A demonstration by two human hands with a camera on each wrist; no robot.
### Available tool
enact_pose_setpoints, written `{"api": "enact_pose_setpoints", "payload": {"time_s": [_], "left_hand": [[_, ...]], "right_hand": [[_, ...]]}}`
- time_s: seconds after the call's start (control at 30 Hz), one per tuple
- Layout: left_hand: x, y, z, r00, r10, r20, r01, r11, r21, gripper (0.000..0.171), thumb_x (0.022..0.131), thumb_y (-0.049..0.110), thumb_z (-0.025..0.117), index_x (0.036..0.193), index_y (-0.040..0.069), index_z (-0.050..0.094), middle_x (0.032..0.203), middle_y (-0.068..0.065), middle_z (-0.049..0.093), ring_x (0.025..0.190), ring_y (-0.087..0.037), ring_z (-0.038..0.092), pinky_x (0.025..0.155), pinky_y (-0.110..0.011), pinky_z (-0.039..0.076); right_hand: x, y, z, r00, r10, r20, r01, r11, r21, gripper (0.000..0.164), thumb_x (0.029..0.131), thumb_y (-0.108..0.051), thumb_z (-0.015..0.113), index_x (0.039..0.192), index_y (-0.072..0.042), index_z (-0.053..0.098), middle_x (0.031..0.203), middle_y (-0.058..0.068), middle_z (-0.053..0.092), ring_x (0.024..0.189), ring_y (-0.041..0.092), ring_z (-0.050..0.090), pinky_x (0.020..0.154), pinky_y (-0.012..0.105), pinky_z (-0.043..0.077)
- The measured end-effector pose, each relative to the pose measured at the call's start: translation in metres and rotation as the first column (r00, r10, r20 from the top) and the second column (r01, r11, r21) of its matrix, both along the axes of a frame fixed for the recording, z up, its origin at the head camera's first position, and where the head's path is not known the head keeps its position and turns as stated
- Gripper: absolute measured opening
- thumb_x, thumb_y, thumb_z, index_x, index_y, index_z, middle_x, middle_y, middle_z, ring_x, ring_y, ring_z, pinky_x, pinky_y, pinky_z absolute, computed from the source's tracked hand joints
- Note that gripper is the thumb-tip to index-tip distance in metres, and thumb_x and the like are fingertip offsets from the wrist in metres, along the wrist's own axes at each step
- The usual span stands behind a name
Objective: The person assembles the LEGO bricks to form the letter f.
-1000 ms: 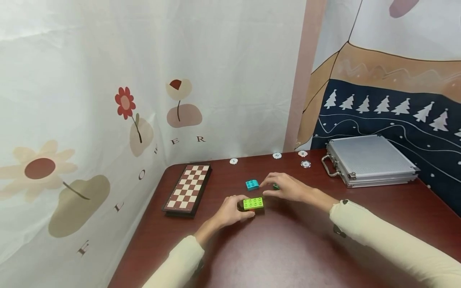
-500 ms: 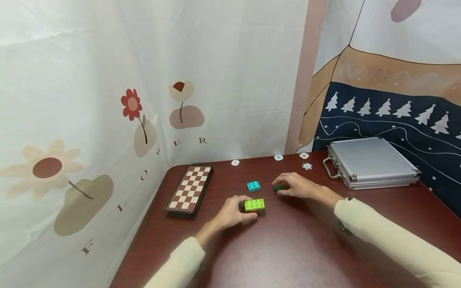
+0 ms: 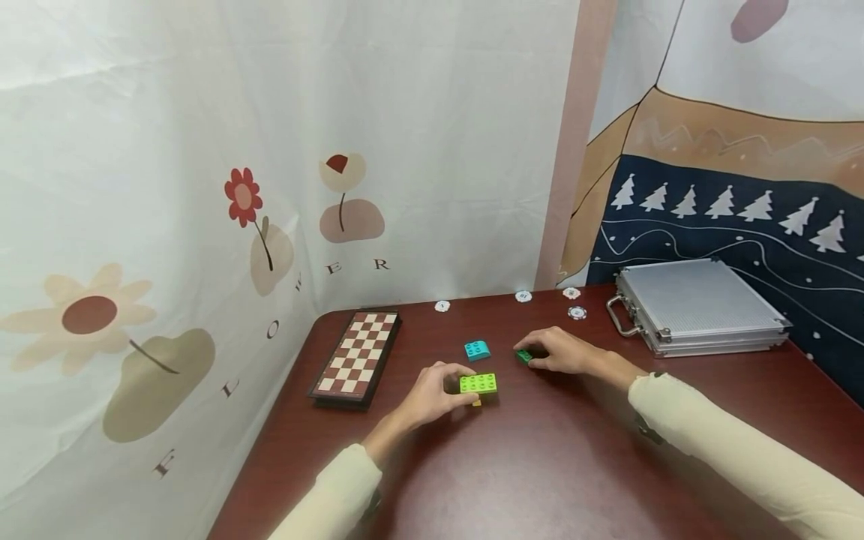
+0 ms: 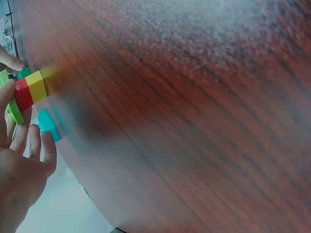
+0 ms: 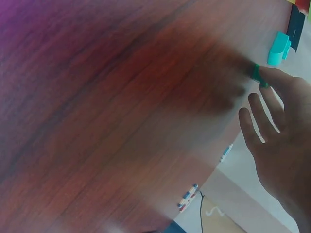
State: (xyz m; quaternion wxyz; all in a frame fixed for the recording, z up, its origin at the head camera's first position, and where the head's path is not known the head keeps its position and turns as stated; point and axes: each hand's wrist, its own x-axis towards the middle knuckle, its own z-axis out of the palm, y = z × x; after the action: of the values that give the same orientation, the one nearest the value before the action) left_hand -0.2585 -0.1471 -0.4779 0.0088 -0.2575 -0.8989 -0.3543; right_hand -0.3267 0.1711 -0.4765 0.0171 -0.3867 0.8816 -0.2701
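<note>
My left hand [image 3: 432, 395] grips a small stack of toy building bricks. On top is a lime green brick [image 3: 478, 383] with studs; under it the left wrist view shows a red brick [image 4: 23, 94] and a yellow brick [image 4: 37, 87]. My right hand [image 3: 556, 350] pinches a small dark green brick [image 3: 524, 357] between thumb and index finger, close to the table, its other fingers spread in the right wrist view. Between and beyond the hands lies a turquoise brick [image 3: 476, 350] with a curved end, touched by neither hand.
A folded chessboard case [image 3: 358, 352] lies at the left of the dark red wooden table [image 3: 540, 465]. A silver metal case [image 3: 702, 304] stands at the back right. Several poker chips [image 3: 523, 297] lie along the back edge, before a printed cloth wall [image 3: 439, 150].
My right hand has moved right, away from the turquoise brick, and more of the dark green brick shows. The left hand's stack has tilted slightly, baring some yellow below the lime green brick.
</note>
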Motion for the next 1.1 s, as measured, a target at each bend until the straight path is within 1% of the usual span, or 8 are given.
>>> {"api": "enact_pose_setpoints", "payload": {"time_s": [0.1, 0.27, 0.4, 0.6, 0.83, 1.0, 1.1], "left_hand": [[0.0, 0.001, -0.001, 1.0, 0.006, -0.011, -0.006, 1.0, -0.003, 0.036, 0.085, 0.028, 0.088, 0.117, 0.018, 0.077, 0.092, 0.008, 0.068, 0.091, -0.016, 0.059, 0.078, -0.031, 0.047], [-0.001, 0.002, 0.0, 1.0, 0.021, 0.007, -0.021, 1.0, -0.005, 0.035, 0.085, 0.029, 0.089, 0.116, 0.019, 0.077, 0.091, 0.009, 0.068, 0.091, -0.016, 0.059, 0.078, -0.031, 0.047], [-0.002, 0.003, 0.0, 1.0, 0.023, 0.018, -0.023, 1.0, -0.001, 0.034, 0.085, 0.029, 0.088, 0.115, 0.019, 0.078, 0.091, 0.01, 0.07, 0.092, -0.019, 0.061, 0.079, -0.033, 0.047], [-0.003, 0.002, 0.0, 0.999, 0.022, 0.041, -0.022, 1.0, -0.003, 0.034, 0.085, 0.03, 0.088, 0.115, 0.019, 0.078, 0.091, 0.009, 0.069, 0.092, -0.019, 0.062, 0.079, -0.033, 0.048], [-0.003, 0.001, 0.0, 0.999, 0.021, 0.048, -0.02, 1.0, -0.017, 0.035, 0.086, 0.033, 0.087, 0.116, 0.019, 0.077, 0.094, 0.01, 0.07, 0.092, -0.017, 0.06, 0.079, -0.034, 0.048], [-0.004, 0.001, 0.0, 0.999, 0.016, 0.046, -0.015, 1.0, -0.018, 0.034, 0.086, 0.033, 0.087, 0.116, 0.018, 0.077, 0.093, 0.009, 0.07, 0.092, -0.017, 0.06, 0.079, -0.035, 0.049], [-0.005, 0.002, -0.001, 0.999, 0.012, 0.039, -0.012, 1.0, -0.021, 0.034, 0.086, 0.033, 0.087, 0.116, 0.018, 0.077, 0.092, 0.009, 0.07, 0.091, -0.018, 0.06, 0.078, -0.034, 0.049]], "right_hand": [[0.001, -0.001, -0.002, 1.0, -0.014, 0.005, 0.014, 1.0, -0.018, 0.035, 0.094, -0.009, 0.077, 0.128, -0.003, 0.072, 0.124, 0.009, 0.071, 0.112, 0.023, 0.066, 0.099, 0.047, 0.053], [0.002, -0.004, -0.004, 1.0, -0.024, 0.005, 0.024, 0.999, -0.049, 0.034, 0.094, -0.012, 0.078, 0.125, -0.003, 0.072, 0.117, 0.007, 0.071, 0.103, 0.02, 0.067, 0.092, 0.041, 0.057], [0.003, -0.007, -0.002, 1.0, -0.021, 0.011, 0.021, 0.998, -0.064, 0.034, 0.094, -0.014, 0.079, 0.125, -0.003, 0.073, 0.115, 0.005, 0.07, 0.101, 0.018, 0.067, 0.09, 0.038, 0.057], [0.004, -0.015, 0.005, 1.0, 0.008, -0.011, -0.009, 0.995, -0.101, 0.035, 0.094, -0.017, 0.079, 0.126, -0.003, 0.073, 0.115, 0.004, 0.071, 0.101, 0.017, 0.067, 0.091, 0.039, 0.057], [0.013, -0.028, 0.022, 0.998, 0.036, -0.054, -0.044, 0.989, -0.143, 0.035, 0.093, -0.017, 0.081, 0.124, -0.003, 0.074, 0.115, 0.004, 0.071, 0.102, 0.02, 0.069, 0.089, 0.038, 0.058], [0.02, -0.039, 0.028, 0.998, 0.059, -0.025, -0.063, 0.984, -0.167, 0.035, 0.092, -0.016, 0.081, 0.125, -0.004, 0.074, 0.114, 0.003, 0.07, 0.103, 0.02, 0.07, 0.087, 0.032, 0.059], [0.025, -0.045, 0.028, 0.997, 0.081, -0.002, -0.08, 0.981, -0.175, 0.037, 0.092, -0.015, 0.081, 0.126, -0.003, 0.073, 0.115, 0.003, 0.07, 0.105, 0.02, 0.07, 0.087, 0.033, 0.059]]}}
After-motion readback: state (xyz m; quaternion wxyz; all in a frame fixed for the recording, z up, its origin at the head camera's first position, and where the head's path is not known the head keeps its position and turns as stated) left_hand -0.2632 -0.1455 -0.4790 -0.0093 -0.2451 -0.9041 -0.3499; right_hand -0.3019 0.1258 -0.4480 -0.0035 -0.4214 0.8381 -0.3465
